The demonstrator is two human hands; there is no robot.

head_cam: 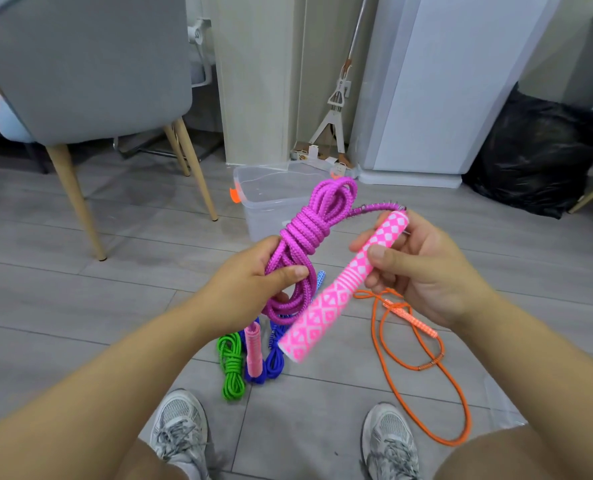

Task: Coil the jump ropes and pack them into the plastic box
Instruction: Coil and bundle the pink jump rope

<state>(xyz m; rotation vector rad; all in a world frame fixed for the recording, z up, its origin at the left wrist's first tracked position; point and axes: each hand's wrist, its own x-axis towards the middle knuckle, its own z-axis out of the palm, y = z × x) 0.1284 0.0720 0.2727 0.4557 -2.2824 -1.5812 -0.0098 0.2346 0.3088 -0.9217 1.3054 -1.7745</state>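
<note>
My left hand (253,282) grips a coiled magenta jump rope (305,233), wound into a bundle with wraps around its middle. My right hand (423,268) holds that rope's pink-and-white patterned handle (326,299) between thumb and fingers, tilted down to the left. A short stretch of rope with a metal spring runs from the bundle to the handle's top. The clear plastic box (270,199) with orange latches stands open on the floor beyond my hands. On the floor below lie a green coiled rope (232,368), a blue coiled rope (275,355) with a pink handle (254,351), and a loose orange rope (423,372).
A grey chair with wooden legs (80,98) stands at the left. A white appliance (444,91), a mop (336,109) and a black bag (537,154) are behind the box. My two grey shoes (180,431) are at the bottom on the grey plank floor.
</note>
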